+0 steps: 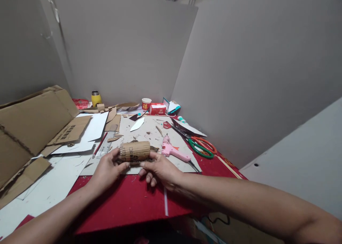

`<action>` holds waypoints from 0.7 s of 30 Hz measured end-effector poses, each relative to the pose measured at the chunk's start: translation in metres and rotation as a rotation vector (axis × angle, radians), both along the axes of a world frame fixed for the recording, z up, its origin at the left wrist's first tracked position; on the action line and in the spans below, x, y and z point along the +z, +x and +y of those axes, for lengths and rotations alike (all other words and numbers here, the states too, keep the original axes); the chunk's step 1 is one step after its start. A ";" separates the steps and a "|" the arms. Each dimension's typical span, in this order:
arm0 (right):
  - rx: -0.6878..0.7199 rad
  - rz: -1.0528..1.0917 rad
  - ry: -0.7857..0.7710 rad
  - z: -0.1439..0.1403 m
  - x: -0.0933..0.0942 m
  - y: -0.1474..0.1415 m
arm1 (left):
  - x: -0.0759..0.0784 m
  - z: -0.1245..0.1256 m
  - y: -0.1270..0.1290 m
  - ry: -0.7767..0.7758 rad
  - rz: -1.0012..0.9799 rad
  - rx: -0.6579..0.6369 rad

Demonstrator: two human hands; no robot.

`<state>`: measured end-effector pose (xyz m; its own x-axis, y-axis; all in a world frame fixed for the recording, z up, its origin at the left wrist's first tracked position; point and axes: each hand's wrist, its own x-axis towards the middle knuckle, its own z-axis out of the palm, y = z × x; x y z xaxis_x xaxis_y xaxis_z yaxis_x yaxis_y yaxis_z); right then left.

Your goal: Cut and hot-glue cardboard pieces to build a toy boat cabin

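A rolled cardboard tube [136, 150] with dark printing lies sideways between my two hands, near the front edge of a pale work board [88, 169]. My left hand [110, 165] grips its left end, thumb at the front and fingers behind. At the right end, my right hand [157, 168] pinches it between thumb and index finger, the other fingers curled below. Just right of the tube rests a pink hot glue gun [175, 151]. Beyond that lie scissors with green and orange handles [201, 146].
Cardboard sheets [34, 126] and white paper [100, 124] cover the left side. A ruler [108, 140] and a red pencil [100, 145] lie left of the tube. At the back stand a yellow bottle [96, 98], a paper cup [146, 103] and a red box [157, 108]. Grey partitions [120, 44] enclose the table.
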<state>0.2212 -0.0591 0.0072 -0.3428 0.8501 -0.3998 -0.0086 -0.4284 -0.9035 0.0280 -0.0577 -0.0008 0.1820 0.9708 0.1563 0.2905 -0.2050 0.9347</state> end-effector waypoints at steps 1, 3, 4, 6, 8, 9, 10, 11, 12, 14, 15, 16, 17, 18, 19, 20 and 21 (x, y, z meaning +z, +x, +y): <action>-0.002 0.009 0.005 -0.002 0.001 0.001 | 0.001 -0.001 0.000 0.003 0.007 0.012; -0.017 0.032 0.006 -0.009 0.002 0.005 | 0.002 -0.002 -0.001 0.005 0.019 0.027; -0.030 0.042 0.001 -0.013 0.004 0.008 | 0.003 -0.002 -0.001 0.003 0.025 0.033; -0.059 0.054 -0.004 -0.022 0.006 0.016 | 0.003 -0.004 -0.003 -0.012 0.039 0.041; -0.081 0.054 0.030 -0.030 0.011 0.027 | 0.003 -0.005 -0.004 -0.047 0.054 0.044; -0.089 0.052 0.066 -0.034 0.013 0.033 | 0.003 -0.006 -0.006 -0.068 0.062 0.044; -0.099 0.051 0.107 -0.036 0.016 0.039 | 0.004 -0.007 -0.007 -0.084 0.070 0.045; -0.112 0.050 0.149 -0.038 0.018 0.046 | 0.005 -0.008 -0.008 -0.099 0.077 0.048; -0.129 0.051 0.189 -0.039 0.021 0.053 | 0.006 -0.009 -0.009 -0.117 0.078 0.054; -0.178 0.047 0.266 -0.038 0.025 0.067 | 0.010 -0.013 -0.012 -0.169 0.042 0.082; -0.212 0.043 0.303 -0.037 0.027 0.074 | 0.013 -0.016 -0.013 -0.204 0.011 0.101; -0.248 0.039 0.337 -0.035 0.028 0.081 | 0.015 -0.019 -0.015 -0.241 -0.022 0.121; -0.281 0.034 0.366 -0.033 0.029 0.087 | 0.017 -0.023 -0.018 -0.275 -0.052 0.139; -0.307 0.030 0.389 -0.030 0.029 0.093 | 0.018 -0.026 -0.021 -0.296 -0.068 0.157; -0.326 0.028 0.406 -0.028 0.029 0.099 | 0.018 -0.029 -0.025 -0.313 -0.080 0.174; -0.338 0.027 0.417 -0.025 0.029 0.103 | 0.018 -0.031 -0.029 -0.322 -0.113 0.197; -0.347 0.028 0.425 -0.023 0.029 0.107 | 0.017 -0.033 -0.034 -0.325 -0.159 0.244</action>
